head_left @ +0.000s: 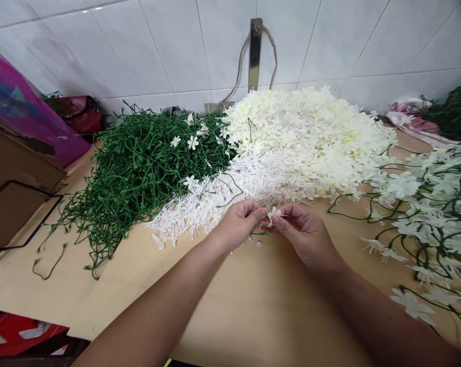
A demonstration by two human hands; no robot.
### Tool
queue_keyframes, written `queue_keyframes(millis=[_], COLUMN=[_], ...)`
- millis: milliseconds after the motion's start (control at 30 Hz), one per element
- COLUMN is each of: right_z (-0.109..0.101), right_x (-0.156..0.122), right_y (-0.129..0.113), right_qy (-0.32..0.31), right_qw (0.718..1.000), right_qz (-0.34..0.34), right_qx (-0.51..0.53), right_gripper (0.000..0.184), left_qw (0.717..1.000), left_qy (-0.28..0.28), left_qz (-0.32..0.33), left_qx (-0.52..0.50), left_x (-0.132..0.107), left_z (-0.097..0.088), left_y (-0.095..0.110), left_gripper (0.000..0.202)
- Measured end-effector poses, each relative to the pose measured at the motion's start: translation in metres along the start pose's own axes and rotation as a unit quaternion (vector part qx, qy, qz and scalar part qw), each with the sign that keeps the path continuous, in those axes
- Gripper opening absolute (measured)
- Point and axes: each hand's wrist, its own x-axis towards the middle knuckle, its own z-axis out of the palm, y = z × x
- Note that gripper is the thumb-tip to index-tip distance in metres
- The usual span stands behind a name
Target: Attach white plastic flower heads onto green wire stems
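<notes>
Over the front of the table, both hands meet at a small white artificial flower [273,216]. My right hand [305,232] is closed, pinching the flower between thumb and fingers. Just left of it, my left hand [241,221] is closed in a pinch, its fingertips touching or almost touching the flower. A green plastic stem [259,233] shows beneath the fingertips and seems to be in the left hand; its upper end is hidden. Behind the hands lie a pile of thin white stamen pieces [253,178] and a large heap of cream-white petals [307,127].
A tangled heap of green stems [150,158] lies to the left. Assembled white flowers on stems [425,219] spread along the right. A cardboard box [16,173] stands at far left. Behind is a tiled wall [215,46] with a metal strip [255,56].
</notes>
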Motion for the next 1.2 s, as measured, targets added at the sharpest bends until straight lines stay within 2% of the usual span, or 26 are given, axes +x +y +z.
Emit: queue_keyframes(millis=[367, 500, 600, 767, 900, 1200], right_z=[-0.005, -0.003, -0.003, -0.009, -0.013, -0.007], right_x=[0.002, 0.000, 0.001, 0.004, 0.006, 0.006], right_y=[0.008, 0.009, 0.008, 0.007, 0.005, 0.000], right_qy=[-0.033, -0.019, -0.016, -0.086, -0.116, -0.089], right_qw=[0.991, 0.987, 0.990, 0.996, 0.992, 0.993], right_qz=[-0.062, -0.067, -0.053, 0.010, 0.035, 0.064], right_qx=[-0.118, -0.147, -0.129, -0.032, 0.020, 0.039], right_gripper=[0.022, 0.024, 0.025, 0.022, 0.020, 0.026], left_qw=[0.999, 0.999, 0.999, 1.000, 0.999, 0.999], left_qy=[-0.024, -0.026, -0.029, -0.026, -0.034, -0.026], left_qz=[-0.014, -0.025, -0.030, -0.015, -0.011, -0.005], left_qx=[0.017, 0.031, 0.025, 0.003, 0.004, 0.025], left_x=[-0.001, -0.001, -0.002, -0.002, -0.001, 0.001], left_z=[0.002, 0.002, 0.003, 0.002, 0.000, -0.003], left_y=[-0.003, -0.003, -0.003, -0.001, 0.001, -0.002], left_gripper=[0.027, 0.026, 0.026, 0.031, 0.033, 0.032])
